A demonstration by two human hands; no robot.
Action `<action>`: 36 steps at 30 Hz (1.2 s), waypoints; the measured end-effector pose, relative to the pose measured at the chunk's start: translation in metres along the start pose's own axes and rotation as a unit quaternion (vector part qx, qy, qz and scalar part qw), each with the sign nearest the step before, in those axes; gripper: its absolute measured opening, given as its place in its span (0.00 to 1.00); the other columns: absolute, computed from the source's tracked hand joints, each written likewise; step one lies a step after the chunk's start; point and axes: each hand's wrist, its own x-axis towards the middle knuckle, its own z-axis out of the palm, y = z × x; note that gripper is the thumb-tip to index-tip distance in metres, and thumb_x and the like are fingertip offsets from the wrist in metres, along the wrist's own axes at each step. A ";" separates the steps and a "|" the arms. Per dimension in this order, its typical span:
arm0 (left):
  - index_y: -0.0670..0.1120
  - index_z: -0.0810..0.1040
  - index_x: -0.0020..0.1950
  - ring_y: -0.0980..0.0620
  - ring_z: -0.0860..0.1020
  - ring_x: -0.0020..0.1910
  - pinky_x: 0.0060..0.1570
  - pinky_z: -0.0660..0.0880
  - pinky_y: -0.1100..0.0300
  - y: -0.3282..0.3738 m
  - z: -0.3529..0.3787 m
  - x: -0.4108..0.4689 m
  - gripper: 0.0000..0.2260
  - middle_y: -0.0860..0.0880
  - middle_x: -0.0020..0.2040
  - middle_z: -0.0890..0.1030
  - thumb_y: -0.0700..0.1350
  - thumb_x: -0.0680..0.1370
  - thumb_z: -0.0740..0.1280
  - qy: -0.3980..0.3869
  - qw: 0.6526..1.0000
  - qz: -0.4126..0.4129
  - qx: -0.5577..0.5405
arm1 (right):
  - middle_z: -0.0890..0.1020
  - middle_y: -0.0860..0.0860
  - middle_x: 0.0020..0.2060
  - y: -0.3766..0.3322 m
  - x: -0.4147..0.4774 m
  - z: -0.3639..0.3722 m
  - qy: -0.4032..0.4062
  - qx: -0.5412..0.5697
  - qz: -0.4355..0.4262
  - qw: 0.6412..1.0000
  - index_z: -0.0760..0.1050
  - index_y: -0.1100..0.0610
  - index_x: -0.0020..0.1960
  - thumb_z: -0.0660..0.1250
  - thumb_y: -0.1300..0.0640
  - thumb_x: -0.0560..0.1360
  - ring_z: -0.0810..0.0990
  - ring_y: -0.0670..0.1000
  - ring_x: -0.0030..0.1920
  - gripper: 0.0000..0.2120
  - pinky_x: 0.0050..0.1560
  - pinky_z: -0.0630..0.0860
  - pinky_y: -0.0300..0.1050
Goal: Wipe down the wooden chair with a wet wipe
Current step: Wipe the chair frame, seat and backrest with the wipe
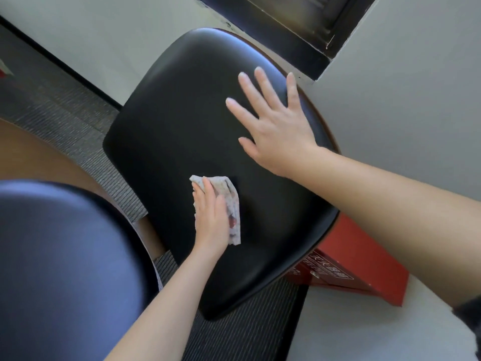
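Far left, near: a second glossy dark rounded chair seat (pixel 65 256), blurred, fills the lower left corner.
Left, behind it: flat brown wooden surface (pixel 39 157); cannot tell what it belongs to.
Floor: grey ribbed carpet (pixel 78 118), running under both seats.
Room, upper left: pale plain wall (pixel 117 35) meeting the carpet at a black baseboard strip (pixel 65 66).
Centre: wooden chair with a black padded seat and a thin brown rim (pixel 177 113), seen from above; the upholstery is smooth with a soft sheen.
Wipe: crumpled pale speckled wet wipe (pixel 233 204), lying on the near left part of the black seat.
Left hand (pixel 210 217): fingers fairly straight on top of the wipe, pressing it onto the seat; thumb hidden by a fold of wipe.
Right hand (pixel 276 131): released, fingers spread, palm down on the far right part of the seat, grasping nothing.
Upper right: dark recessed frame (pixel 299 27) set in the wall.
Lower right: red rectangular box with white characters (pixel 364 264), partly under the seat's edge.
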 end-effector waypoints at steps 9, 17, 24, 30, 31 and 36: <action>0.59 0.44 0.79 0.56 0.72 0.68 0.67 0.70 0.56 -0.046 -0.042 0.004 0.38 0.66 0.73 0.64 0.41 0.79 0.67 0.002 0.998 0.038 -0.045 | 0.70 0.55 0.72 -0.079 -0.040 0.024 0.006 0.030 -0.255 0.966 0.74 0.55 0.68 0.67 0.50 0.75 0.62 0.57 0.76 0.22 0.73 0.54 0.69; 0.51 0.54 0.79 0.54 0.52 0.78 0.68 0.54 0.62 -0.078 -0.034 0.001 0.35 0.53 0.80 0.53 0.60 0.77 0.65 0.030 0.999 -0.003 0.009 | 0.53 0.62 0.78 -0.093 -0.037 0.038 -0.098 -0.200 -0.349 0.910 0.58 0.59 0.77 0.58 0.49 0.79 0.50 0.61 0.78 0.29 0.70 0.34 0.69; 0.53 0.39 0.79 0.54 0.38 0.78 0.77 0.48 0.52 -0.116 -0.048 -0.009 0.47 0.56 0.77 0.33 0.60 0.73 0.69 -0.132 0.986 0.026 0.096 | 0.49 0.64 0.78 -0.106 -0.030 0.043 -0.195 -0.140 -0.385 0.891 0.49 0.60 0.79 0.51 0.47 0.82 0.48 0.64 0.78 0.30 0.76 0.47 0.59; 0.52 0.31 0.77 0.51 0.32 0.76 0.76 0.49 0.43 -0.125 -0.048 -0.009 0.57 0.55 0.73 0.25 0.64 0.68 0.73 -0.179 0.967 0.048 0.176 | 0.54 0.64 0.77 -0.119 -0.030 0.049 -0.155 -0.114 -0.361 0.913 0.64 0.58 0.73 0.51 0.39 0.80 0.47 0.68 0.77 0.29 0.74 0.45 0.69; 0.53 0.30 0.77 0.51 0.31 0.76 0.76 0.49 0.41 -0.127 -0.047 -0.010 0.58 0.55 0.73 0.24 0.64 0.67 0.73 -0.184 0.966 0.051 0.175 | 0.52 0.64 0.78 -0.117 -0.030 0.052 -0.151 -0.111 -0.359 0.914 0.62 0.56 0.75 0.50 0.38 0.80 0.45 0.68 0.77 0.31 0.73 0.42 0.70; 0.55 0.26 0.74 0.51 0.28 0.74 0.76 0.45 0.41 -0.137 -0.046 -0.015 0.60 0.55 0.72 0.22 0.66 0.65 0.73 -0.211 0.955 0.055 0.199 | 0.40 0.61 0.78 -0.116 -0.045 0.055 -0.174 -0.130 -0.357 0.908 0.41 0.48 0.79 0.42 0.32 0.78 0.35 0.66 0.76 0.35 0.71 0.35 0.71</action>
